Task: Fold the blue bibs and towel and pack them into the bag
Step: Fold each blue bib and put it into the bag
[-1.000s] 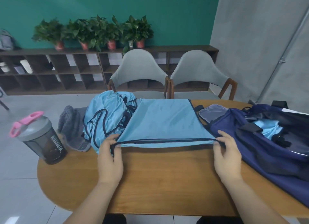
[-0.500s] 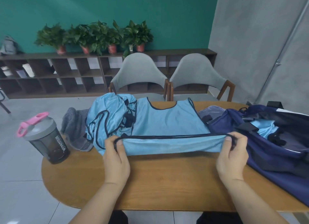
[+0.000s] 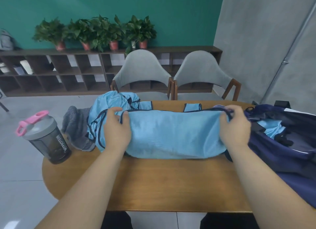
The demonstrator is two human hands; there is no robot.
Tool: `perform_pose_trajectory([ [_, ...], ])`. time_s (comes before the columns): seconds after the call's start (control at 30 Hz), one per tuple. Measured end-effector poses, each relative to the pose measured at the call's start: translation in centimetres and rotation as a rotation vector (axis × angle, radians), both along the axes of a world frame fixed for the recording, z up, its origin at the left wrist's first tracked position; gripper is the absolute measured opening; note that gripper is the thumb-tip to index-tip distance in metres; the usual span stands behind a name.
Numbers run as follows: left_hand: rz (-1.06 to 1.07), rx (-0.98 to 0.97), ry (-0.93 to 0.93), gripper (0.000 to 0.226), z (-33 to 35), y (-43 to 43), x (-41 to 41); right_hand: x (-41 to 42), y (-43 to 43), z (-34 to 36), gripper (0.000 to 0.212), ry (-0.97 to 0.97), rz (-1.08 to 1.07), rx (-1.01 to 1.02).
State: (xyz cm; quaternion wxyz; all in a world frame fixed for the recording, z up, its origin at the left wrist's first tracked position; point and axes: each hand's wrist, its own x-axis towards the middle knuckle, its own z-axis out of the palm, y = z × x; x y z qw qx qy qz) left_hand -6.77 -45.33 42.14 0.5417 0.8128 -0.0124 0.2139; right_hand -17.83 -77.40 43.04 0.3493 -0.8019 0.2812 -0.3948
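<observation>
You're pinching the blue bib (image 3: 172, 134) by its dark hem — left hand (image 3: 116, 131) and right hand (image 3: 235, 127) each gripping a corner above the table (image 3: 153, 182).

I take the light-blue bib (image 3: 172, 134) as my mark; it lies doubled over on the wooden table (image 3: 171, 182). The left hand (image 3: 116, 131) pinches the bib's dark-trimmed upper edge at its left end. The right hand (image 3: 234, 127) grips the same edge at its right end, fingers curled. Touching the bib's left side I see a crumpled heap of blue bibs (image 3: 109, 105). A grey towel (image 3: 75, 124) lies beyond that heap, and a pink-lidded shaker bottle (image 3: 47, 138) stands farther left. Right of the bib sits the open navy bag (image 3: 282, 160), with blue cloth showing inside. Behind the bib stand two grey chairs (image 3: 142, 69).
</observation>
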Motion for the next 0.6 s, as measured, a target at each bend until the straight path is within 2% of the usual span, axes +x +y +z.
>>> perform_pose_trajectory([
  [0.1, -0.234, 0.115, 0.314, 0.054, -3.6, 0.0, 2.3, 2.1, -1.6, -4.1, 0.042, 0.286, 0.247, 0.01],
  [0.17, -0.331, 0.264, 0.377, 0.062, -6.7, 0.5, 1.7, 1.7, -1.6, -7.1, 0.047, 0.447, 0.338, -0.011],
  [0.37, -0.267, 0.513, -0.024, 0.046, -11.5, 2.4, -2.2, -1.0, -0.1, -10.9, 0.027, 0.444, 0.14, -0.229],
  [0.47, -0.219, 0.6, -0.073, 0.035, -12.0, 3.3, -4.1, -3.2, 0.7, -10.9, 0.02, 0.464, 0.083, -0.243],
  [0.6, -0.15, 0.663, -0.017, 0.023, -11.0, 4.4, -6.3, -5.5, 1.6, -9.7, 0.018, 0.538, 0.04, -0.233],
])
